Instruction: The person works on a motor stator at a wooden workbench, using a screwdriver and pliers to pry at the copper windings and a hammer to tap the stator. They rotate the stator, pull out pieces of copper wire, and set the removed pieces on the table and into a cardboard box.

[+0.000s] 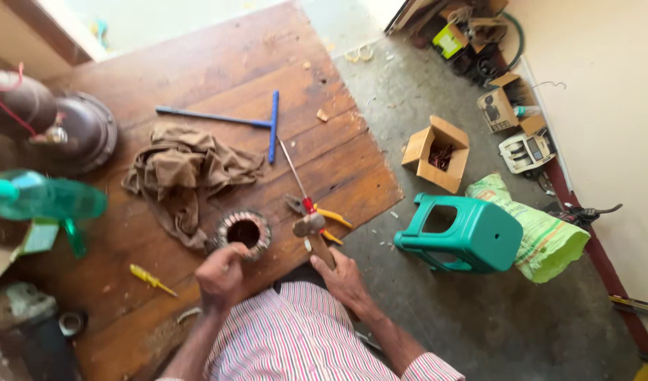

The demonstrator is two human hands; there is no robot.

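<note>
Left hand [222,276]: fingers curled tight, knuckles up, gripping the near rim of the motor stator [244,232], a ring w/ copper windings round a dark bore. What's under the palm is hidden. Right hand [344,279]: fingers closed round the wooden handle of a hammer [312,229]; the head sits just right of the stator. Handle's lower end is covered by the hand.

Stator sits on the wooden table [197,77], near its front edge. Just beyond the hammer head: yellow-handled pliers [317,212] & a thin red-tipped rod [296,176]. Left of the stator: brown rag [186,173], touching it. Beyond the rag: blue T-handle tool [253,121]. Front-left of the stator: small yellow screwdriver [149,278].

Far right of the stator, on the floor: green stool [472,236], open cardboard box [437,154] w/ reddish bits inside, too small to tell what.
</note>
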